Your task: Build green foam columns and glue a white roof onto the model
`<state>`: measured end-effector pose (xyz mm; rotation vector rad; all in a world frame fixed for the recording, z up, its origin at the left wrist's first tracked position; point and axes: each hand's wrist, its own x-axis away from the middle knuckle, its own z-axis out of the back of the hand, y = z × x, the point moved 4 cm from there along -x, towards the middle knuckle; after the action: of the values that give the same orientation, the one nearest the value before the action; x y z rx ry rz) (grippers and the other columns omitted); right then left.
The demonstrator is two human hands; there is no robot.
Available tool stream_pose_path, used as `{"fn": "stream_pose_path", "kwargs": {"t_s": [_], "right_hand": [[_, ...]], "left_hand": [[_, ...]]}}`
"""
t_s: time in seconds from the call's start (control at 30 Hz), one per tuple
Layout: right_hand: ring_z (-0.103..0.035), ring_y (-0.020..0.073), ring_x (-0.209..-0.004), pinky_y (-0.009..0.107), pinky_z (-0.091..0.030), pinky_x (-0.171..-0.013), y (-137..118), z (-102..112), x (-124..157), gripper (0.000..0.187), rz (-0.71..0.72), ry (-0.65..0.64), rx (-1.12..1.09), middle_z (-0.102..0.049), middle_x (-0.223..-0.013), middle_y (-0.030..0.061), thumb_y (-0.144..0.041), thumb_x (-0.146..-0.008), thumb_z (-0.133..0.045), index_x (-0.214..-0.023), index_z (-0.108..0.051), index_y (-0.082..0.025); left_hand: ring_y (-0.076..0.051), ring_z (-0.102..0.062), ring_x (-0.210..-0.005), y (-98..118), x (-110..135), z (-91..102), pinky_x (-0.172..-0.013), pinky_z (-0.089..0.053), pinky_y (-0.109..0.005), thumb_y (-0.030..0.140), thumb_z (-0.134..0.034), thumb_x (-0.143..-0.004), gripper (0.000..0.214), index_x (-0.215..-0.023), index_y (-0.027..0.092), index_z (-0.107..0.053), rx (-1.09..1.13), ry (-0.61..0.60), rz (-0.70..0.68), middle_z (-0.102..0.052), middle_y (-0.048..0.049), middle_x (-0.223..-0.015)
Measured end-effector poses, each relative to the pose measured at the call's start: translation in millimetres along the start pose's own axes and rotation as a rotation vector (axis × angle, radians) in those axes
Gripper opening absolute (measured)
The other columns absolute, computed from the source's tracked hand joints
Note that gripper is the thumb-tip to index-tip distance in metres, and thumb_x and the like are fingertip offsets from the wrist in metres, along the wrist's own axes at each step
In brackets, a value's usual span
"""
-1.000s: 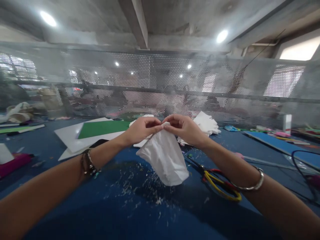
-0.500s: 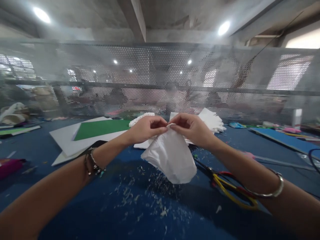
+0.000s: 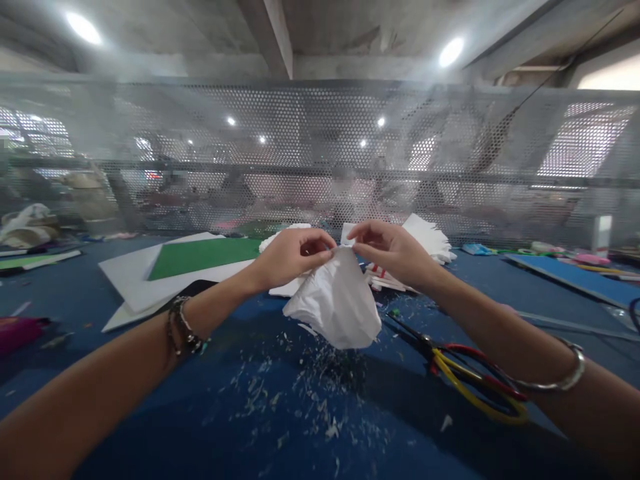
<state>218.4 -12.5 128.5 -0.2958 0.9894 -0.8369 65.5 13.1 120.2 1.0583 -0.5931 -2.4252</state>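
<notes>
A thin, crinkled white sheet (image 3: 337, 300), paper or fabric, hangs gathered from its top edge above the table. My left hand (image 3: 296, 259) pinches that top edge between thumb and forefinger. Just right of the same edge is my right hand (image 3: 393, 250), its thumb and forefinger slightly apart with nothing seen between them; the thumb tip is close to the sheet. Scissors (image 3: 475, 383) with red and yellow handles lie under my right forearm. Behind my hands are fringed white paper (image 3: 427, 237) and a bundle of pale strips (image 3: 390, 279) with red marks.
Small white scraps (image 3: 320, 407) litter the blue table (image 3: 190, 413). On the left lie a green sheet (image 3: 205, 259) over white sheets (image 3: 125, 277) and a magenta item (image 3: 20, 335). A blue board (image 3: 565, 277) lies at right. A perforated metal screen (image 3: 310, 147) stands behind.
My right hand has come off the sheet's top edge and shifted slightly right, its fingertips parting. The sheet hangs narrower and its bottom is higher. My left hand keeps its pinch.
</notes>
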Motion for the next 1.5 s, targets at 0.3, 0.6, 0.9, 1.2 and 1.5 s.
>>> {"fn": "stream_pose_path", "kwargs": {"t_s": [0.3, 0.6, 0.9, 1.2, 1.5], "right_hand": [[-0.059, 0.0128, -0.07, 0.028, -0.043, -0.068, 8, 3, 0, 0.011, -0.068, -0.005, 0.027, -0.062, -0.07, 0.0013, -0.019, -0.071, -0.049, -0.074, -0.059, -0.018], [-0.056, 0.0142, -0.071, 0.03, -0.042, -0.068, 5, 3, 0, 0.014, 0.015, 0.01, 0.139, -0.062, -0.072, 0.0021, -0.024, -0.074, -0.047, -0.074, -0.059, -0.017], [-0.059, 0.012, -0.078, 0.027, -0.045, -0.074, -1, -10, 5, 0.022, 0.13, -0.074, 0.021, -0.063, -0.082, 0.003, -0.031, -0.073, -0.059, -0.089, -0.059, -0.015], [-0.053, 0.0077, -0.06, 0.023, -0.043, -0.056, -3, -18, 8, 0.009, 0.087, 0.004, 0.012, -0.06, -0.068, -0.0003, -0.02, -0.07, -0.059, -0.076, -0.058, -0.014], [-0.051, 0.0079, -0.06, 0.023, -0.041, -0.056, -5, -16, 7, 0.004, 0.117, 0.003, 0.095, -0.057, -0.066, -0.001, -0.019, -0.072, -0.055, -0.073, -0.055, -0.015]], "left_hand": [[-0.008, -0.048, -0.058, -1, 1, 3.2, -0.053, -0.037, -0.02, 0.029, -0.053, -0.078, 0.019, -0.081, 0.012, -0.06, -0.04, -0.008, 0.0, -0.055, -0.0004, -0.065], [-0.008, -0.046, -0.055, -2, 2, -1.0, -0.05, -0.036, -0.018, 0.03, -0.053, -0.076, 0.02, -0.08, 0.012, -0.059, -0.018, -0.022, 0.019, -0.053, 0.0009, -0.062], [-0.008, -0.046, -0.055, -3, 0, -6.5, -0.05, -0.037, -0.018, 0.027, -0.053, -0.073, 0.017, -0.077, 0.011, -0.059, -0.003, -0.035, 0.03, -0.053, 0.001, -0.061], [-0.009, -0.05, -0.058, -5, 1, -9.8, -0.053, -0.039, -0.019, 0.027, -0.054, -0.071, 0.017, -0.077, 0.012, -0.059, 0.015, -0.005, 0.016, -0.057, 0.0, -0.064], [-0.011, -0.054, -0.065, -5, 1, -10.5, -0.058, -0.042, -0.021, 0.027, -0.055, -0.071, 0.019, -0.08, 0.011, -0.06, 0.056, -0.027, 0.07, -0.06, -0.0027, -0.07]]}}
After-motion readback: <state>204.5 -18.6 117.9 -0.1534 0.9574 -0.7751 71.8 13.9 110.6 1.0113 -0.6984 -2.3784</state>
